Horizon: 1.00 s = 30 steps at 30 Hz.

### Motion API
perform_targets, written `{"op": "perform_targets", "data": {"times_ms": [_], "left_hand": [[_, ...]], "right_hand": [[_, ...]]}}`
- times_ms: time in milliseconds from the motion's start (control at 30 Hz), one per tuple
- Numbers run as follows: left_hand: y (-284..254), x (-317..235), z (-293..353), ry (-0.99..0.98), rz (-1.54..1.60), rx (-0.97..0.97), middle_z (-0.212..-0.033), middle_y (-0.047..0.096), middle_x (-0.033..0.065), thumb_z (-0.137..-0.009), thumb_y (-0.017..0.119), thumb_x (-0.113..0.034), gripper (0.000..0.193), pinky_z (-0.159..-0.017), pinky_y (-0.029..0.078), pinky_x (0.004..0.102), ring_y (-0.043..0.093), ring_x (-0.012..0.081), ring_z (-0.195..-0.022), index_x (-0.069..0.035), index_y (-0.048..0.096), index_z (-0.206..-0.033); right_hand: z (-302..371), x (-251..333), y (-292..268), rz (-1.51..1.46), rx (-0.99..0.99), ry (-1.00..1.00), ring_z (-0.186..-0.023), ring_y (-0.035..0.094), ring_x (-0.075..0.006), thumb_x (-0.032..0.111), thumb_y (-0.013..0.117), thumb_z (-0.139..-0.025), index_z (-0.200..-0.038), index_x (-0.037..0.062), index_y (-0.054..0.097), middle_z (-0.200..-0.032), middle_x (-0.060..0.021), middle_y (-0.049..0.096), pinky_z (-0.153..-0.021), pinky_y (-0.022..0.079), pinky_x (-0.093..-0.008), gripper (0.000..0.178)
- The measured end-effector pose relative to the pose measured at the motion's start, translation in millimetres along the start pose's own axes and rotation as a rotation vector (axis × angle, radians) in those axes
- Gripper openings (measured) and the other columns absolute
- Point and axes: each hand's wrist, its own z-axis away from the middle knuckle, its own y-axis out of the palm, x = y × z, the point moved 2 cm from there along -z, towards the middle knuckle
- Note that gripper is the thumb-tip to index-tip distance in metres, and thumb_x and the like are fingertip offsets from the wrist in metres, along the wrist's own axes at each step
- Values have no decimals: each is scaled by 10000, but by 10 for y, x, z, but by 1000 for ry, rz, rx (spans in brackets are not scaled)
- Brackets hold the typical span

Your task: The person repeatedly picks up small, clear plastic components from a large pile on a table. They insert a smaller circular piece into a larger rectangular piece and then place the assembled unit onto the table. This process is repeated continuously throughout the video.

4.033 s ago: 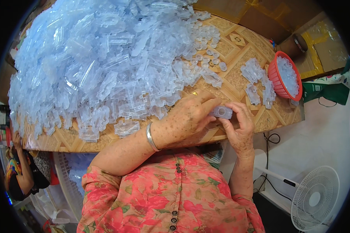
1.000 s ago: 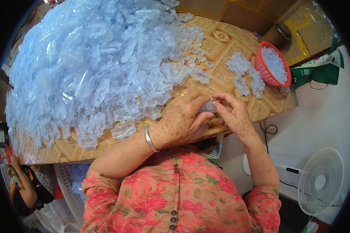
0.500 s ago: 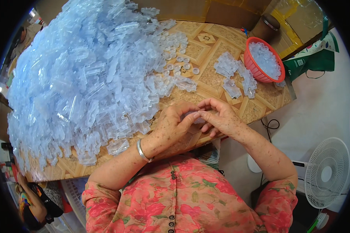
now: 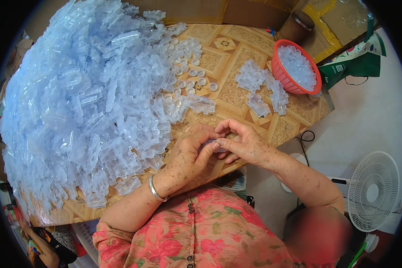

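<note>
My left hand (image 4: pixel 193 149) and my right hand (image 4: pixel 243 142) meet over the table's near edge, thumbs and fingers closed around a clear plastic piece (image 4: pixel 208 144). Most of that piece is hidden by my fingers. To the left rises a big heap of clear bluish plastic pieces (image 4: pixel 89 102). Small round clear caps (image 4: pixel 187 53) lie scattered at the heap's right edge. Beyond my right hand sits a small group of clear plastic pieces (image 4: pixel 258 105), beside a red basket (image 4: pixel 283 73) filled with small clear parts.
The patterned wooden table (image 4: pixel 241 49) ends along a curved near edge. Cardboard (image 4: pixel 250 15) stands behind it, with a brown jar (image 4: pixel 295 26) at the far right. A green bag (image 4: pixel 359 67) hangs by the right corner. A white fan (image 4: pixel 373 192) stands at right; another person's arm (image 4: pixel 40 243) shows lower left.
The whole view has shifted slightly, moving the table things leftward in the picture. Both hands stay together on the clear plastic piece, with only small finger movement.
</note>
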Motion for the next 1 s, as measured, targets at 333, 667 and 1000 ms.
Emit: {"op": "perform_targets", "data": {"times_ms": [333, 667, 1000], "left_hand": [[-53, -212, 39, 100, -239, -5, -1076, 680, 127, -817, 723, 9, 321, -855, 531, 378, 666, 304, -1000, -27, 659, -1130], [-1426, -509, 1604, 105, -413, -963, -1322, 622, 87, -981, 499, 51, 393, -762, 555, 262, 629, 166, -1057, -54, 598, -1345], [-1954, -255, 7653, -1653, -779, -2206, -1140, 720, 191, -866, 698, -474, 572, -839, 566, 394, 709, 318, -936, 46, 723, -1103]], "right_hand": [[70, -161, 44, -50, -177, -277, -782, 666, -109, 201, 647, -995, -1297, 24, 519, -1103, -70, 573, -566, 578, -228, 372], [120, -277, 26, -32, -165, -401, -784, 670, -105, 127, 626, -997, -1274, -3, 538, -1161, -77, 592, -573, 571, -215, 319], [108, -329, -11, -83, -99, -440, -791, 694, -111, 144, 645, -986, -1261, -16, 551, -1141, -97, 629, -570, 590, -232, 331]]}}
